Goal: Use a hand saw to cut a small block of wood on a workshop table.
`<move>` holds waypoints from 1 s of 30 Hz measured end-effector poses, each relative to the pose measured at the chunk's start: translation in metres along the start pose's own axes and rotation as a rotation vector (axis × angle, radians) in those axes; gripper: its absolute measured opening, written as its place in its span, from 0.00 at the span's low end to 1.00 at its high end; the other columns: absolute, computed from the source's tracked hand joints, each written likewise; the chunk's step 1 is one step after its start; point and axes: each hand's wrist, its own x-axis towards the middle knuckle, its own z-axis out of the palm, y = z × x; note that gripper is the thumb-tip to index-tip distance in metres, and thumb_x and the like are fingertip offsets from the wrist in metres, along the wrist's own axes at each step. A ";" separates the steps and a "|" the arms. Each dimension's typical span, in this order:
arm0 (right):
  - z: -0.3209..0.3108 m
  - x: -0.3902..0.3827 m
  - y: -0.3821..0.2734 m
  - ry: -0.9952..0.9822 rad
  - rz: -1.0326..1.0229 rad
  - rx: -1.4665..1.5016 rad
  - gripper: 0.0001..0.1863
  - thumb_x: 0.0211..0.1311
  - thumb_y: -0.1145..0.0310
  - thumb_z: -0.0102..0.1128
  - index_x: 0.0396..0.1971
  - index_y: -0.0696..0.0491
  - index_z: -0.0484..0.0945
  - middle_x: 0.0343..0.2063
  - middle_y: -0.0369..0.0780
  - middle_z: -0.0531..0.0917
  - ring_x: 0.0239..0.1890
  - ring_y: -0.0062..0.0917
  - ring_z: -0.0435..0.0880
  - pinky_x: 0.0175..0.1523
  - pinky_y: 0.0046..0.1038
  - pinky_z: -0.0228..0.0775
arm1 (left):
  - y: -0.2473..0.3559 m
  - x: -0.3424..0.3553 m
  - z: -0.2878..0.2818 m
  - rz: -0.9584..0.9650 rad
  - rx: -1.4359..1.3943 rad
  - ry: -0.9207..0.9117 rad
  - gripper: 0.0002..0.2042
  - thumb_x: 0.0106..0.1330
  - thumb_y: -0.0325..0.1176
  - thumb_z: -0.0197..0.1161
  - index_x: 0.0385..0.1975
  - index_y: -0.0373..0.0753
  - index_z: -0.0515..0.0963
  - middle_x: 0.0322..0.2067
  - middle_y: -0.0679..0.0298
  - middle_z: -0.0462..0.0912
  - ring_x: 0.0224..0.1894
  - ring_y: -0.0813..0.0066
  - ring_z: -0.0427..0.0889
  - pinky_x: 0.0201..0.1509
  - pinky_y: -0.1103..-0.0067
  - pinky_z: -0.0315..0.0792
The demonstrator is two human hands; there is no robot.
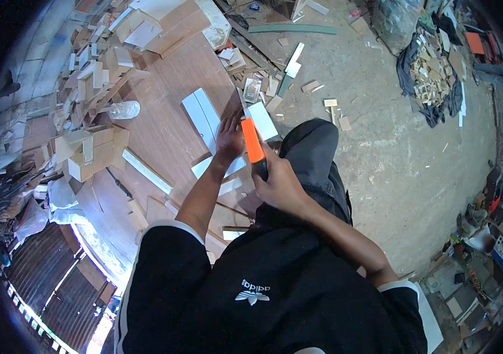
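Observation:
My right hand point(278, 183) grips a tool with a dark handle and a long orange blade cover point(252, 140) that points up and away from me. My left hand point(230, 137) rests flat, fingers spread, on a white board piece point(223, 166) lying on the brown wooden worktop point(163, 88). Just beyond the left hand lie two long white panels point(201, 116) side by side, and a smaller white rectangle point(262, 120) sits to the right of the orange tool. My black trouser leg point(316, 159) is under the right hand.
A heap of wooden offcuts and blocks point(89, 88) fills the left of the worktop, with a clear plastic bottle point(124, 110) beside it. A narrow white strip point(146, 171) lies near me. Scraps litter the concrete floor point(405, 159), and a dark cloth holds a pile of wood pieces point(431, 76).

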 end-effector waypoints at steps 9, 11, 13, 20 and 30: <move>-0.029 -0.050 -0.070 -0.140 0.235 0.097 0.28 0.50 0.81 0.57 0.55 0.60 0.65 0.30 0.55 0.78 0.39 0.38 0.85 0.40 0.27 0.72 | 0.014 0.012 -0.018 -0.054 -0.198 0.068 0.26 0.53 0.34 0.63 0.55 0.43 0.71 0.64 0.58 0.63 0.68 0.59 0.60 0.69 0.62 0.56; -0.016 -0.033 -0.048 -0.084 0.128 0.035 0.27 0.50 0.81 0.56 0.54 0.60 0.66 0.29 0.53 0.78 0.37 0.38 0.85 0.38 0.28 0.72 | -0.006 0.000 -0.008 -0.046 -0.025 0.004 0.26 0.52 0.34 0.63 0.55 0.42 0.72 0.65 0.57 0.63 0.68 0.59 0.60 0.69 0.62 0.56; -0.003 -0.002 -0.009 -0.028 0.064 -0.016 0.25 0.50 0.81 0.56 0.52 0.60 0.67 0.28 0.52 0.78 0.37 0.40 0.84 0.38 0.30 0.72 | -0.008 -0.003 -0.001 -0.024 0.133 -0.060 0.26 0.52 0.34 0.64 0.54 0.41 0.72 0.65 0.57 0.63 0.68 0.59 0.60 0.69 0.62 0.56; -0.010 -0.008 -0.039 -0.018 -0.010 0.029 0.21 0.54 0.76 0.58 0.49 0.60 0.67 0.27 0.50 0.76 0.29 0.33 0.79 0.37 0.32 0.68 | -0.022 -0.011 0.022 -0.022 0.069 0.020 0.18 0.62 0.34 0.55 0.52 0.38 0.73 0.62 0.56 0.67 0.66 0.58 0.64 0.68 0.62 0.59; -0.048 0.044 -0.095 -0.041 0.029 -0.031 0.13 0.59 0.70 0.54 0.41 0.62 0.69 0.22 0.44 0.74 0.24 0.25 0.72 0.30 0.30 0.65 | -0.019 -0.009 0.004 -0.017 0.032 -0.066 0.42 0.35 0.45 0.76 0.57 0.48 0.68 0.64 0.57 0.62 0.68 0.56 0.60 0.68 0.61 0.58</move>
